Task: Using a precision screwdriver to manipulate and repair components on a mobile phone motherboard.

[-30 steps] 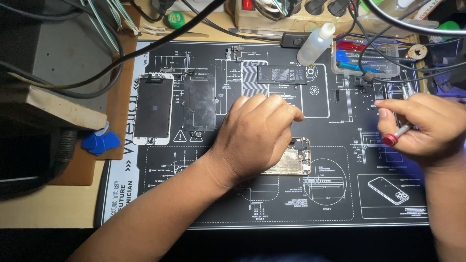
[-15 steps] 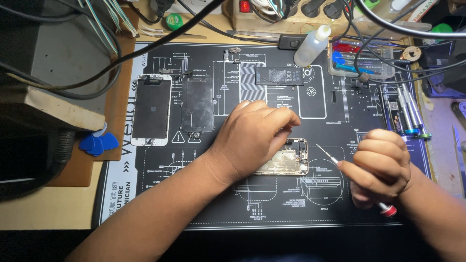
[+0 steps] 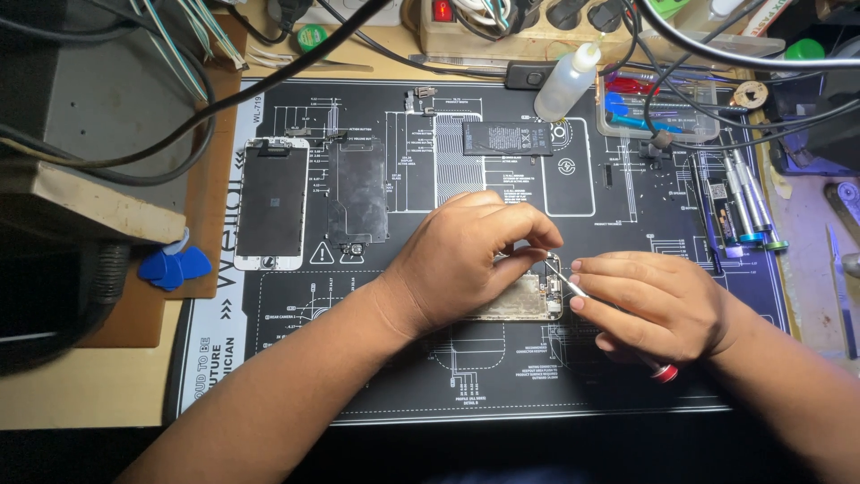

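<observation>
An opened silver phone body (image 3: 528,303) lies on the black repair mat (image 3: 466,376). My left hand (image 3: 461,260) rests over it and pins it down, covering most of its left part. My right hand (image 3: 658,303) grips a thin screwdriver with a red end cap (image 3: 664,374). The metal tip of the screwdriver (image 3: 557,273) touches the phone body's upper right corner.
On the mat lie a white phone screen (image 3: 271,204), a dark metal shield plate (image 3: 358,193) and a black battery (image 3: 507,139). A white squeeze bottle (image 3: 566,82), a clear tray of tools (image 3: 658,103), several screwdrivers (image 3: 743,202), blue picks (image 3: 173,266) and cables (image 3: 197,108) surround it.
My right hand moved from the mat's right side in to the phone body, carrying the screwdriver; its tip now touches the phone. My left hand stayed on the phone.
</observation>
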